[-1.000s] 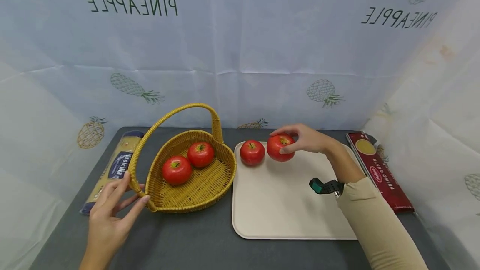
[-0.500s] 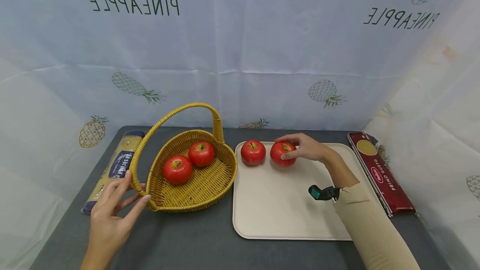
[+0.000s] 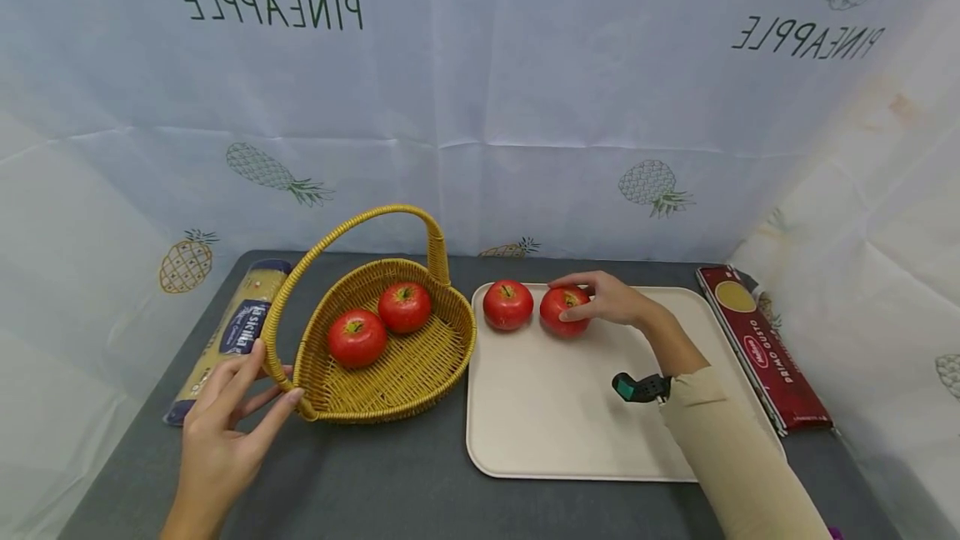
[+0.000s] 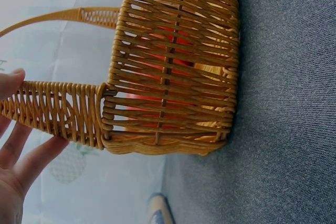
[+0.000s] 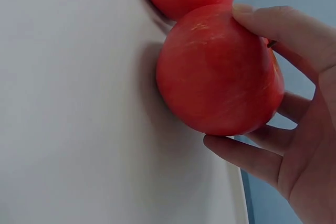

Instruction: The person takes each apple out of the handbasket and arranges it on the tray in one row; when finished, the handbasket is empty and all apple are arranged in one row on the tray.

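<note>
My left hand (image 3: 221,444) holds the lower end of the arched handle of a yellow wicker basket (image 3: 397,386), thumb on one side and fingers on the other. Two red apples, a nearer apple (image 3: 356,340) and a farther apple (image 3: 405,307), lie in the basket. Over the beige tray (image 3: 570,432), my right hand (image 3: 618,302) grips another red apple (image 5: 215,72) between thumb and fingers, at the tray's back. Just left of it another apple (image 3: 507,305) sits in the tray's back left corner. Whether the gripped apple bears on the tray is hard to tell.
A yellow spaghetti pack (image 3: 232,340) lies left of the basket. On the tray's right side lies a red pasta pack (image 3: 765,348). Behind the dark grey table (image 3: 375,482) hangs a pineapple-print curtain (image 3: 480,90), which also flanks both sides.
My right hand has lowered the apple onto or close to the tray, beside the other apple, and then barely moved. My left hand keeps its hold on the basket handle.
</note>
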A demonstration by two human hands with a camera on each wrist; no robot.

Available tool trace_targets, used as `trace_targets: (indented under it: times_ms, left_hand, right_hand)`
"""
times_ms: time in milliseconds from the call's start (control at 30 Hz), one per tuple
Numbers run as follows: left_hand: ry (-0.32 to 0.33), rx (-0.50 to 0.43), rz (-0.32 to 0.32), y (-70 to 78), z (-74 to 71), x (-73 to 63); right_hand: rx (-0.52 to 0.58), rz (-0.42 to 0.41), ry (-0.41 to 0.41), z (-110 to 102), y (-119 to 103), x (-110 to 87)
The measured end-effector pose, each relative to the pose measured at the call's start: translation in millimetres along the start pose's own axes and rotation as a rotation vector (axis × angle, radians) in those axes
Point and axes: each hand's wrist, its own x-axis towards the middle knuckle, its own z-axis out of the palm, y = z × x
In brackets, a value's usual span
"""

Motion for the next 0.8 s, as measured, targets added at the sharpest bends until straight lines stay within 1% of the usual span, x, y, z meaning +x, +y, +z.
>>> trace_targets:
  times_ms: [333, 500, 700, 800]
  left_hand:
    - [0.006, -0.009, -0.001, 1.0, 1.0, 1.0]
    - [0.007, -0.005, 0.012, 0.0, 1.3, 0.8]
    - [0.02, -0.029, 0.03, -2.9, 3.0, 0.0]
    - [0.026, -0.031, 0.023, -2.1, 3.5, 0.3]
  right_hand:
    - [-0.006, 0.002, 0.018, 1.0, -0.4, -0.1]
    - [0.003, 0.006, 0.014, 0.3, -0.7, 0.4]
    - [0.018, -0.003, 0.006, 0.0, 3.0, 2.3]
    - [0.026, 0.005, 0.007, -0.2, 3.8, 2.2]
